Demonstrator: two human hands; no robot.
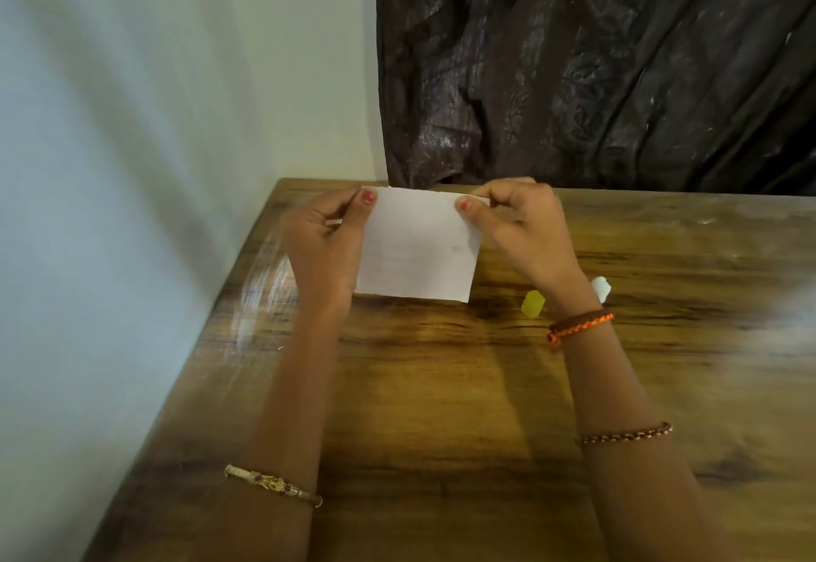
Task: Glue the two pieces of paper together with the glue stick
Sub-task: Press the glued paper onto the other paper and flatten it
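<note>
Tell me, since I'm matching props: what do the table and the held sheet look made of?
Table: wood or wood-look laminate, glossy; dark grain streaks and window glare show. Sheet, pinched by left hand and right hand: thin matte white paper, faint marks showing.

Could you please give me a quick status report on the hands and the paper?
Left hand and right hand pinch paper above table. Yellow cap on table by right wrist. Nothing in the way.

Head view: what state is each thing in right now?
paper: lifted off the table, pinched at both top corners
left hand: shut on the paper
right hand: shut on the paper
yellow piece: lying on the table
white piece: on the table, partly hidden by the wrist
</note>
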